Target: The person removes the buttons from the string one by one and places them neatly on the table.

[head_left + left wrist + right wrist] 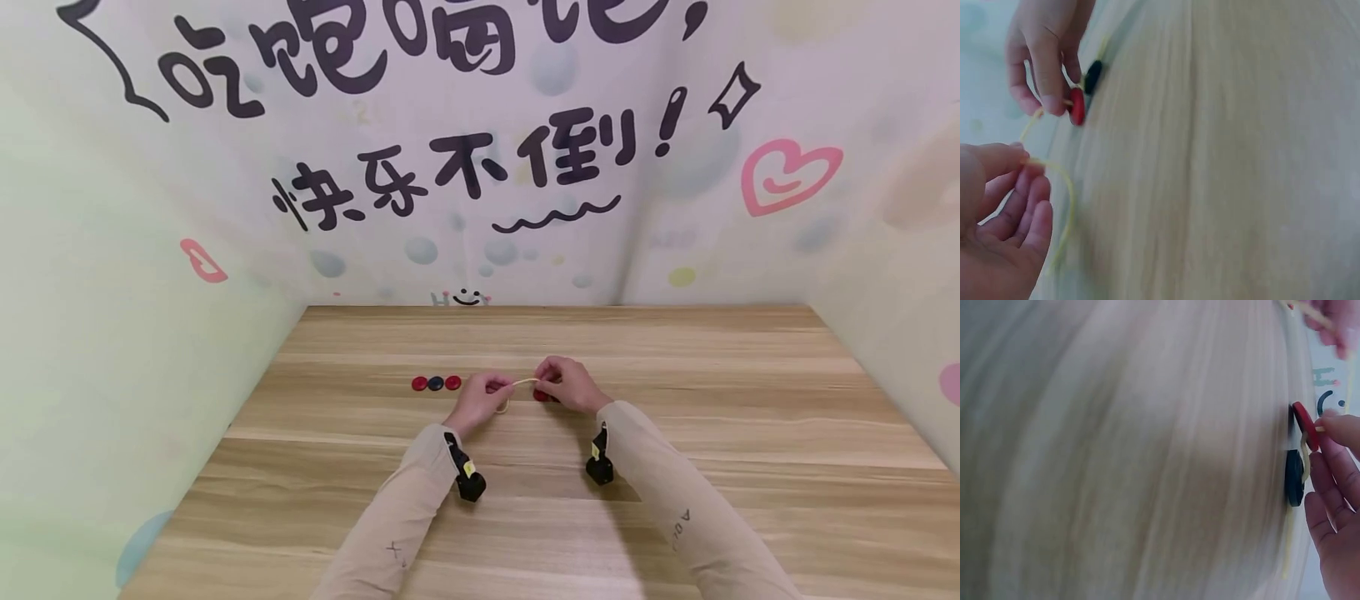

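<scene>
My left hand (478,400) pinches a thin yellow cord (1071,203) between thumb and index finger, and a loose end curves down below it. To its right, my right hand (572,385) pinches the same cord close beside a red button (1305,425). The cord passes through that button and on to a dark blue button (1294,478), with a tail trailing beyond. Both threaded buttons stand tilted on edge near the right fingertips. A short stretch of cord spans the two hands in the head view. The right fingers partly hide the threaded buttons there.
Left of the hands, a red button (419,383), a dark blue button (436,383) and another red button (453,382) lie in a row on the wooden table (360,467). A printed wall (465,250) rises behind the table's far edge.
</scene>
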`<state>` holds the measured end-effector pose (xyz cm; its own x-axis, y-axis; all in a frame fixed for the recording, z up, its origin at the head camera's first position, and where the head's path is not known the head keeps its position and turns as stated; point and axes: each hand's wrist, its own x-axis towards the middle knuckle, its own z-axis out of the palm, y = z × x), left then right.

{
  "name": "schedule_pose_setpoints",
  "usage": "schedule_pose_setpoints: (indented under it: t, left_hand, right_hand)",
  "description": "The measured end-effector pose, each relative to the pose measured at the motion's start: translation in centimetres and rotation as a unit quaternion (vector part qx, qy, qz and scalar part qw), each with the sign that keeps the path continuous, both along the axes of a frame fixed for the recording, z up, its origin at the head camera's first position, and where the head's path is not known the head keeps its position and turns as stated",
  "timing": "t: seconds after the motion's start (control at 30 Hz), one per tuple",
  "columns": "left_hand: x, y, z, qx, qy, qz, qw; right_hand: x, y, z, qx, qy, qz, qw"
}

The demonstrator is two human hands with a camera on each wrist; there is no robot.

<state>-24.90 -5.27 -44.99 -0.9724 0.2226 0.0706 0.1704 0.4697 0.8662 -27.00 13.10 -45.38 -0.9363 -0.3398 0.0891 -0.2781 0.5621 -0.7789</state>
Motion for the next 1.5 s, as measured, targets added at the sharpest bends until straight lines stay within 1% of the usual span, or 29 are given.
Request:
schedule_pose_setpoints:
  t: [0.03,0.13,0.3,0.43,0.63,0.7,0.83,0.9,0.97,1.07,1.13,1.2,1.33,1.5]
  left_hand:
    - [0.0,-0.1,-0.1,-0.003,-0.002,-0.003,1.0]
    - [-0.1,-0.2,-0.1,0.001,-0.007,0.006,1.0]
    - [0.0,0.7,0.2,0.023,-0.009,0.023,0.9994]
    - [0.2,1.6,-0.3,0.022,-0.012,0.024,0.9994]
    - [0.6,2.2,-1.0,0.056,-0.028,0.04,0.9972]
    - [0.6,2.3,-1.1,0.052,-0.018,0.047,0.9973]
    - [0.6,2.3,-0.8,0.026,-0.008,0.077,0.9967]
    - [0.5,2.3,-0.7,0.014,-0.009,0.091,0.9957]
    - [0.6,2.3,-0.5,0.01,-0.012,0.097,0.9951]
    - [0.5,2.3,-0.4,0.01,-0.013,0.099,0.9949]
    - [0.5,2.4,-0.3,0.012,-0.01,0.1,0.9949]
    - [0.5,2.5,-0.3,0.013,-0.005,0.101,0.9948]
    - [0.5,2.6,-0.4,0.021,-0.003,0.099,0.9949]
    - [0.4,2.8,-0.5,0.04,-0.003,0.093,0.9949]
  right_hand:
    - [0.0,0.0,0.1,-0.002,-0.002,0.0,1.0]
    - [0.0,0.0,0.3,-0.005,-0.01,0.005,1.0]
    - [0.1,-0.2,0.6,-0.01,-0.007,0.023,1.0]
    - [0.1,-0.5,0.8,-0.013,0.001,0.031,0.999]
    - [0.2,-0.6,0.6,-0.008,0.012,0.026,1.0]
    - [0.2,-0.5,0.5,-0.004,0.016,0.023,1.0]
    - [0.1,-0.3,0.3,0.002,0.015,0.017,1.0]
    - [0.0,-0.1,0.2,0.007,0.016,0.014,1.0]
    - [-0.2,0.0,0.0,0.012,0.012,0.009,1.0]
    - [-0.2,0.4,0.0,0.028,-0.003,0.001,1.0]
    - [-0.2,0.6,0.0,0.039,-0.013,0.004,0.999]
    - [-0.1,0.7,0.1,0.048,-0.016,0.016,0.999]
    - [-0.2,0.5,0.0,0.06,0.005,0.047,0.997]
    - [-0.4,0.2,-0.4,0.072,0.03,0.059,0.995]
